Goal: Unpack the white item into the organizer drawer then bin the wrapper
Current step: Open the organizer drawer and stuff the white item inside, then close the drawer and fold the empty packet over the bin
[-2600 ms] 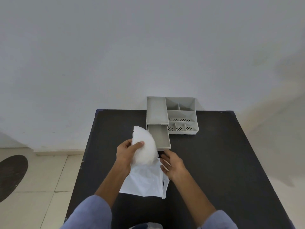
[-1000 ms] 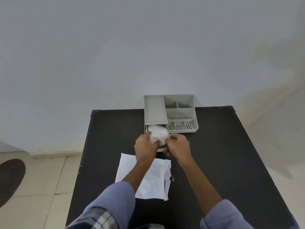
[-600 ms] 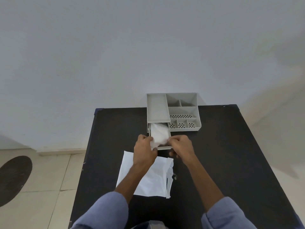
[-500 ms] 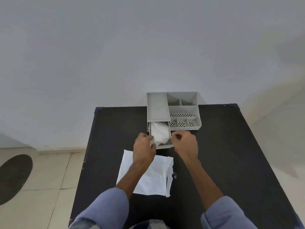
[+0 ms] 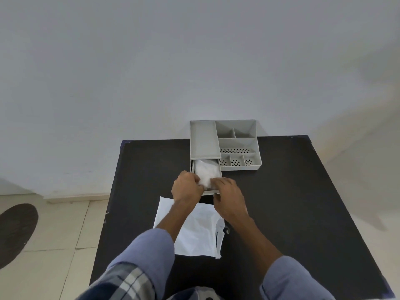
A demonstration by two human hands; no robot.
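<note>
White item [image 5: 206,172] lies crumpled in the pulled-out drawer [image 5: 219,169] of the grey organizer [image 5: 225,146], its near end bunched under the fingertips of both hands. Largest here is the black tabletop [image 5: 281,208], which spreads out beneath and to either side of the hands, with a pale wall [image 5: 173,61] rising beyond them. The organizer sits just ahead of the hands, at the tabletop's far edge against the wall, its open compartments lying ahead and to the right of the right hand. Behind the hands, under both forearms, the flat white wrapper [image 5: 194,230] rests on the tabletop, touching neither hand. The drawer juts toward the person, its front edge right at the knuckles. Left hand [image 5: 186,187] curls over the drawer's near left corner, fingers bent and pressing on the white item; whether they pinch it cannot be told. Right hand [image 5: 227,193] lies loosely opened at the drawer's near right corner, fingertips on the item, gripping nothing that can be seen. Blue sleeves [image 5: 149,254] cover both arms nearest the camera.
</note>
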